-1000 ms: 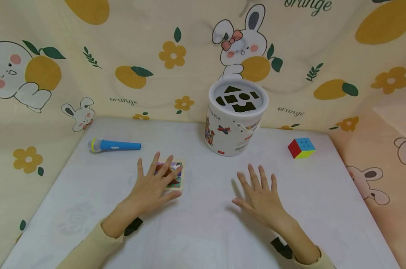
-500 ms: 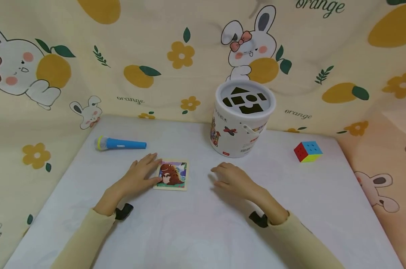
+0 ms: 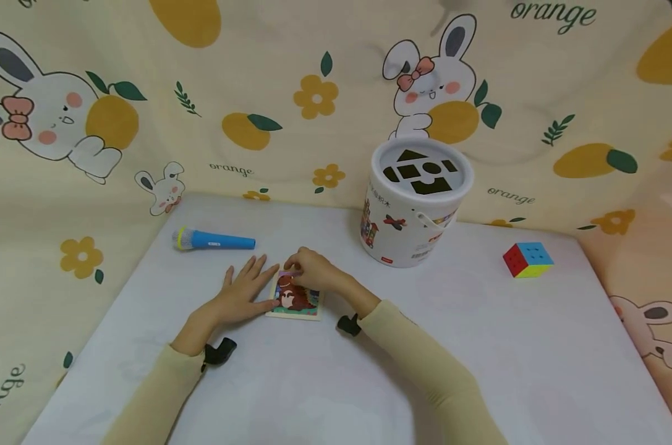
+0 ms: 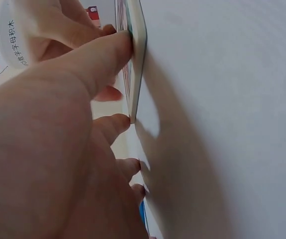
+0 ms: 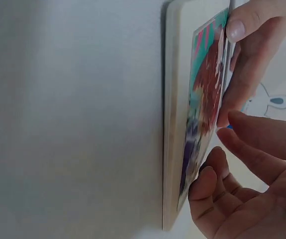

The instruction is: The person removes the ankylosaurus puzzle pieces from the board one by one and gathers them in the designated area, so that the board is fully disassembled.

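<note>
One picture board (image 3: 298, 301) lay on the white table (image 3: 291, 389): squarish, pale rim, brown dinosaur on it, teal below. Two hands at it. My left hand (image 3: 238, 300) was spread and relaxed, thumb touching the board's left side. My right hand (image 3: 320, 272) bent its fingers over the upper part; whether they pinched anything, I couldn't tell. Farther out: one blue microphone (image 3: 221, 240), one white bucket (image 3: 405, 216), one cube (image 3: 527, 260). Wrist views showed the board's thickness; only the head view, the cube.

My right hand (image 3: 316, 272) hides the far right corner of the picture board (image 3: 297, 301); fine print on the bucket (image 3: 410, 210) is too small to read.
</note>
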Tool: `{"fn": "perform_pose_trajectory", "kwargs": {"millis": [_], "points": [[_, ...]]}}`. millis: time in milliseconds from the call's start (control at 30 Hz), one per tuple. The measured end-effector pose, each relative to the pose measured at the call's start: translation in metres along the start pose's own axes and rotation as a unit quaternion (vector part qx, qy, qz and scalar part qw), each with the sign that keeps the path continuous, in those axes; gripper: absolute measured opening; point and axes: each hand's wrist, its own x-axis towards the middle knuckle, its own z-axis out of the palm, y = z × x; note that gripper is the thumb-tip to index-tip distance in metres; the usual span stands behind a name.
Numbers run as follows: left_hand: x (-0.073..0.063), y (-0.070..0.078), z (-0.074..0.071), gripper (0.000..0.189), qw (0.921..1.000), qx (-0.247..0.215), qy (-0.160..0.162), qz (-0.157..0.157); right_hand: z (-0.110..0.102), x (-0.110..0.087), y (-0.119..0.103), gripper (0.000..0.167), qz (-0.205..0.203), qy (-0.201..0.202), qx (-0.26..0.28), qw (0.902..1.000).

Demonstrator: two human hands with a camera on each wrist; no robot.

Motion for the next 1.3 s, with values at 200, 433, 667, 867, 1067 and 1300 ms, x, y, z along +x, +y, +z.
{"fn": "perform_pose_trajectory", "kwargs": {"millis": [200,433,667,867,1067,1300], "points": [[0.001,0.001,0.002,0.080,1.0000,-0.005,0.000,-0.004,0.004,0.006,-0.002,0.027,0.015,-0.001,0.017,0.9997],[0.002,-0.002,0.004,0.082,0.9999,-0.013,0.001,0.000,0.012,0.007,-0.008,0.024,0.036,0.029,0.026,0.9986],[0.002,-0.003,0.003,0.082,0.9999,-0.016,0.003,-0.004,0.021,0.013,-0.014,0.024,0.064,0.054,-0.004,0.9965],[0.003,-0.003,0.003,0.080,0.9998,-0.021,-0.002,-0.002,0.022,0.013,-0.016,0.032,0.101,0.040,-0.041,0.9932],[0.004,-0.004,0.004,0.081,0.9998,-0.022,-0.002,-0.003,0.023,0.012,-0.014,0.034,0.097,0.038,-0.041,0.9937],[0.003,-0.004,0.004,0.082,0.9998,-0.017,0.000,-0.007,0.025,0.014,-0.011,0.019,0.085,0.066,0.028,0.9937]]}}
